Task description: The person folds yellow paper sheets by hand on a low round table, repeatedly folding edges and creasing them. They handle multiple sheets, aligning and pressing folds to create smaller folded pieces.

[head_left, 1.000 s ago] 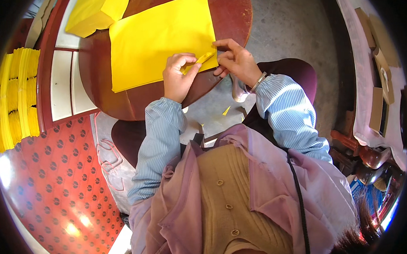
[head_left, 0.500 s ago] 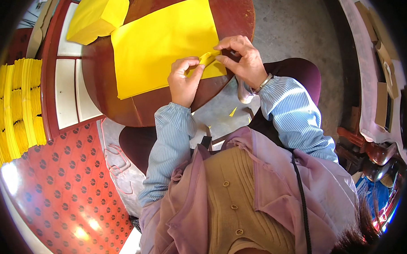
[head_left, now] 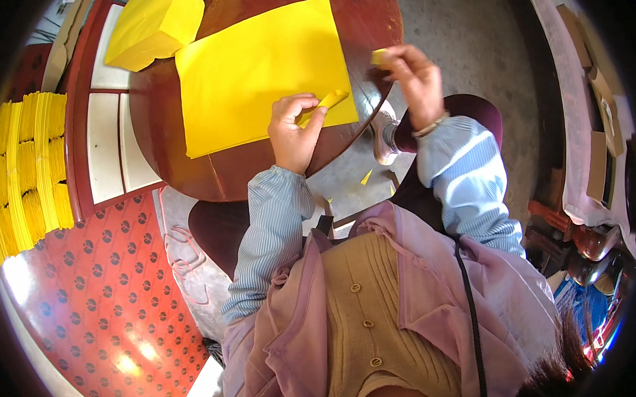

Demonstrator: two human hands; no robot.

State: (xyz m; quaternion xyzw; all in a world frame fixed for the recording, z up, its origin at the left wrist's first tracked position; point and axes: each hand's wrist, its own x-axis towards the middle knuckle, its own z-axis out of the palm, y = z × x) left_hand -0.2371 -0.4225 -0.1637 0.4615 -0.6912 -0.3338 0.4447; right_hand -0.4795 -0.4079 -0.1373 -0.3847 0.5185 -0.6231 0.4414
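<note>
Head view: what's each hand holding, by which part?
Left hand: folded yellow paper, pinched between thumb and fingers below its free upper-right end. Right hand: small yellow piece, pinched at its right end.

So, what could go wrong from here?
The small yellow piece pinched in the right hand, near the table's right edge, could drop to the floor, where a yellow scrap lies.
The rolled yellow strip in the left hand might slip or uncurl.
The yellow sheet's near right corner lies close to the edge; a sleeve might nudge it.
</note>
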